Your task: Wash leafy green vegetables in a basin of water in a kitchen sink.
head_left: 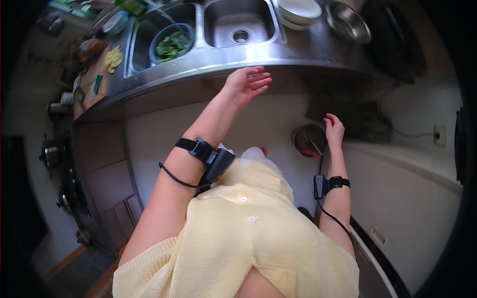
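Note:
My left hand (248,86) reaches to the front edge of the steel sink counter (238,61), palm turned up, fingers extended and holding nothing. Lower and to the right, my right hand (334,129) hangs with loosely curled fingers, and no object shows in it. Beside it in the picture, a round container (308,138) is on the floor with thin sticks and something red. In the left sink basin (139,44) stands a round tub (152,46) of green leafy vegetables (172,45). A water stream (164,13) falls toward it. The right basin (223,28) shows its drain.
Stacked white bowls (300,11) and a steel bowl (348,22) stand right of the sink. On the left, a wooden board (97,91) carries a green-handled tool (98,83) and a crumpled yellow cloth-like item (113,59). A white cabinet (410,178) borders my right.

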Available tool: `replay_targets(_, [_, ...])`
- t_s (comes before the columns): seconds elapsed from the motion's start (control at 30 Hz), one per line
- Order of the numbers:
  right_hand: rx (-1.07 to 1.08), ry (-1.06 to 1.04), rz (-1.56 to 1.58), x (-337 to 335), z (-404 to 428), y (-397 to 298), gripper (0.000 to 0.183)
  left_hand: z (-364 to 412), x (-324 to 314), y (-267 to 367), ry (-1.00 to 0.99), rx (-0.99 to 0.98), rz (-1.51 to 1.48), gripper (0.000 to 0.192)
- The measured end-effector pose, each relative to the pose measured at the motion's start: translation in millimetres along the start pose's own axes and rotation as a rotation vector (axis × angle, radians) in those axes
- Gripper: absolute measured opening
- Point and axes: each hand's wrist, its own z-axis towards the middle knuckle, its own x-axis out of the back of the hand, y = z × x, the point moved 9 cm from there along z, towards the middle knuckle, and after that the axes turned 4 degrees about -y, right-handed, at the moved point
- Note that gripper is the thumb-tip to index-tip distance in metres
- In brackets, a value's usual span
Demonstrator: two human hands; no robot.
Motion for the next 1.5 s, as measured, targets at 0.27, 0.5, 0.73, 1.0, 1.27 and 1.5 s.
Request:
replay_targets(0.27, [0.248,-0.263,0.323,-130.3,46.9,-271.4,0.016,-4.8,112.7,137.1,0.024,-0.144,-0.197,0.032])
replay_targets(0.5, [0.226,-0.339,0.368,-264.1,81.0,-422.0,0.013,2.5,290.2,260.4,0.244,-0.168,-0.344,0.029])
replay_targets(0.73, [0.257,-0.318,0.011,-391.0,122.1,-483.2,0.024,20.9,382.3,323.3,0.313,-0.123,-0.370,0.027])
replay_targets(1.0, [0.351,-0.249,-0.428,-472.4,150.2,-475.1,0.040,15.0,429.6,323.9,0.354,-0.061,-0.406,0.031])
replay_targets(1.27, [0.205,-0.323,-0.610,-475.2,163.8,-461.8,0.015,18.6,420.7,322.6,0.370,-0.041,-0.390,0.030])
replay_targets(1.5, [0.148,-0.316,-0.062,-437.2,159.4,-511.6,0.019,34.7,409.5,315.1,0.429,-0.068,-0.355,0.028])
